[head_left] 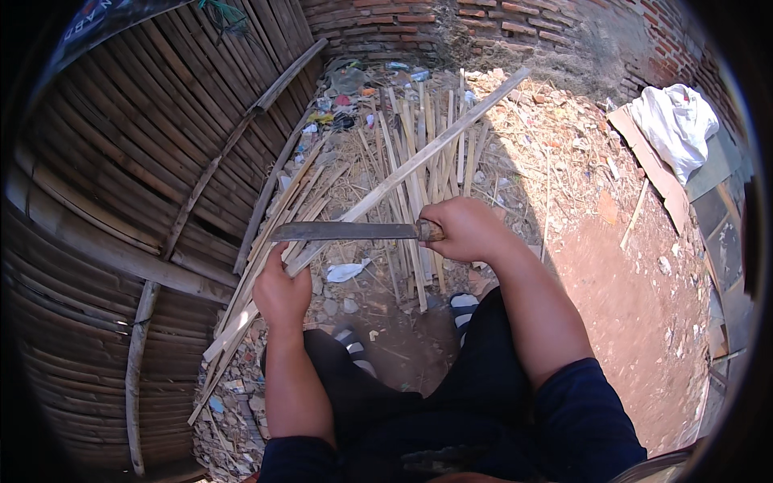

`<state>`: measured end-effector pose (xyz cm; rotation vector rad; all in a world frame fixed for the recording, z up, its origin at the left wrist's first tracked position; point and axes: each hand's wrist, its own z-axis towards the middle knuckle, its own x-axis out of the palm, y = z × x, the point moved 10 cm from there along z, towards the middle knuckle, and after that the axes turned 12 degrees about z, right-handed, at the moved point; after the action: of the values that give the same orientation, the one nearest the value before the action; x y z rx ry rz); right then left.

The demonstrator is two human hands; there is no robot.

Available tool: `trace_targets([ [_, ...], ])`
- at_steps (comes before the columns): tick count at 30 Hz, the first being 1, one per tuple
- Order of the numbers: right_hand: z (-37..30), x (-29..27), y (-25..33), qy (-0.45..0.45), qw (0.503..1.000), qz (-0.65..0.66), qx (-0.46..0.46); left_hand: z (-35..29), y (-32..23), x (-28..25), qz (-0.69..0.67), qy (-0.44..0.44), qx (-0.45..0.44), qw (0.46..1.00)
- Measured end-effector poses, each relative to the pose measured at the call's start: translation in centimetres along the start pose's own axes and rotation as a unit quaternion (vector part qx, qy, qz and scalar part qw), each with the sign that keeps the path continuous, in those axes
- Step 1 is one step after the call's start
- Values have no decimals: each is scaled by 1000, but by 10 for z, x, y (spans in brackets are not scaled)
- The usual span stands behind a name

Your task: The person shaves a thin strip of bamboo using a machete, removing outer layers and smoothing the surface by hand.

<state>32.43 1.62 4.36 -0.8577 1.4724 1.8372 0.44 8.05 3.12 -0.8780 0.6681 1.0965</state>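
Note:
My right hand is closed around the wooden handle of a machete, whose long dark blade points left. The blade lies level across a long pale wooden strip; whether it touches the wood I cannot tell. My left hand grips that strip near its lower part, just below the blade's tip. From there the strip slants up and away to the right. Beneath it, a pile of thin wooden strips lies on the ground, and more strips lean along the left side.
A bamboo wall with poles stands at the left, and a brick wall closes off the back. Rubble and litter cover the ground. At the right, a white sack rests on boards beside cardboard. My sandalled feet are below.

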Motion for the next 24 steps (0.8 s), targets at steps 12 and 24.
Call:
trace_targets([
  [12, -12, -50, -66, -119, 977, 115, 133, 2, 12, -12, -3, -17, -48, 999],
  [24, -1, -35, -44, -70, 987, 80, 119, 3, 14, -14, -12, -12, -64, 998],
])
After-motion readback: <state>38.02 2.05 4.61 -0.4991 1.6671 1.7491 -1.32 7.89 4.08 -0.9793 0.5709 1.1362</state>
